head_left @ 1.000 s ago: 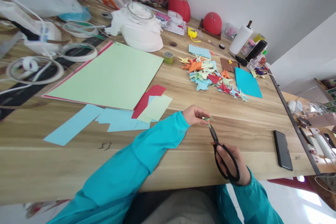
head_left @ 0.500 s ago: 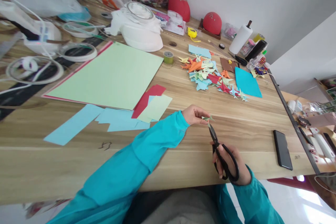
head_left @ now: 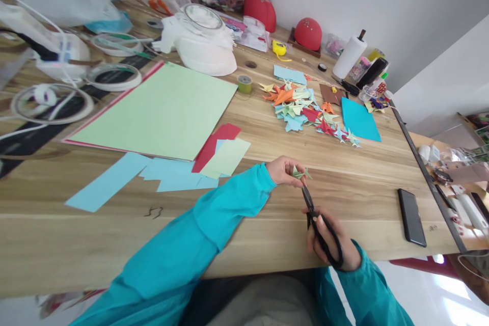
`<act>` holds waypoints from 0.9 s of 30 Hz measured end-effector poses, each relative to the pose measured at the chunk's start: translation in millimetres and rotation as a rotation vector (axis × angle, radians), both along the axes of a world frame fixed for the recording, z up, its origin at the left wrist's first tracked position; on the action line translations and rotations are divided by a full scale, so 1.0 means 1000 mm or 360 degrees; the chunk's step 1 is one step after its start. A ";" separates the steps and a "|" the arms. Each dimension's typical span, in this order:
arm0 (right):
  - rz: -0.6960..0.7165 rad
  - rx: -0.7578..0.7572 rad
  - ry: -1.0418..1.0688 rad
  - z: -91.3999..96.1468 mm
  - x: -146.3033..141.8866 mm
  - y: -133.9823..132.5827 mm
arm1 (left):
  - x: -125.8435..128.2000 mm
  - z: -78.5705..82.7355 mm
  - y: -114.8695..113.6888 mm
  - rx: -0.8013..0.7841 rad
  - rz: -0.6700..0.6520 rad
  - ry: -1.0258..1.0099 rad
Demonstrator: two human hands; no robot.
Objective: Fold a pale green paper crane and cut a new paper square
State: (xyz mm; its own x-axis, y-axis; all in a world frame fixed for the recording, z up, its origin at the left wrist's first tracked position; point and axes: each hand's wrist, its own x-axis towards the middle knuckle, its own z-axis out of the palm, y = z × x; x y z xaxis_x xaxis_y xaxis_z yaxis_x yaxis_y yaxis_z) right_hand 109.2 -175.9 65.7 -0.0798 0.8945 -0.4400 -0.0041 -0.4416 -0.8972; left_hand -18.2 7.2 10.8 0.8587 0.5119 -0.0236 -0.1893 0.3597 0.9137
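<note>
Between thumb and fingers, my left hand (head_left: 286, 170) pinches a small pale green folded paper piece (head_left: 301, 173) with pointed tips. My right hand (head_left: 332, 239) grips black-handled scissors (head_left: 321, 229), and their blade tips reach up to the underside of the paper at my left fingertips. Whether the blades touch the paper, I cannot tell. Beyond my hands lies a heap of folded paper pieces (head_left: 294, 104) in orange, red, blue and pale green.
Large pale green sheets (head_left: 164, 112) lie left of centre, with blue paper strips (head_left: 109, 181) and a red paper scrap (head_left: 214, 147) along their near edge. A phone (head_left: 411, 217) rests at the right. A turquoise square (head_left: 361, 119) lies beside the heap.
The scissors' handles have drawn closer together and the blades have turned slightly. My left hand has dipped a little, and more of the folded paper shows.
</note>
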 end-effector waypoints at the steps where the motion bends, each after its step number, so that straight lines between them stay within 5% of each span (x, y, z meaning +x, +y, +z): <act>1: 0.0004 0.0002 0.0002 -0.001 0.000 0.000 | 0.000 0.000 0.000 0.0018 0.0006 0.0012; 27: -0.0013 0.0047 -0.0192 -0.005 -0.002 -0.004 | -0.007 0.005 0.002 0.0046 -0.0130 0.0042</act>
